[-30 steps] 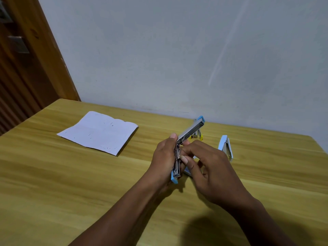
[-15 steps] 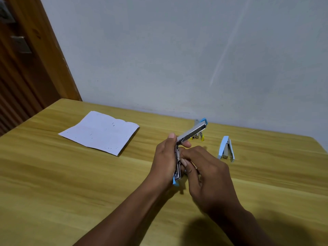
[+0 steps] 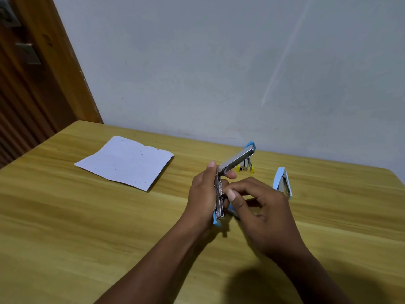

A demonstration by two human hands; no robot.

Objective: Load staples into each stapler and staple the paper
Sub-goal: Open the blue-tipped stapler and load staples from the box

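My left hand [image 3: 202, 194] grips a blue stapler [image 3: 235, 160] swung wide open above the table, its metal top arm pointing up and right, its staple channel pointing down. My right hand [image 3: 260, 213] is right beside it, thumb and fingertips pinched at the channel; whether they hold staples is hidden. A second blue stapler [image 3: 282, 182] stands propped open on the table to the right. A small yellow stapler [image 3: 245, 167] sits behind the held one. A creased white paper [image 3: 125, 162] lies flat at the left.
The wooden table [image 3: 87, 216] meets a grey wall at the back. A brown wooden door [image 3: 28, 73] stands at the far left, past the table's left edge.
The view has shifted slightly. My right hand's fingers have shifted slightly along the staple channel. My left hand keeps the open stapler in nearly the same pose.
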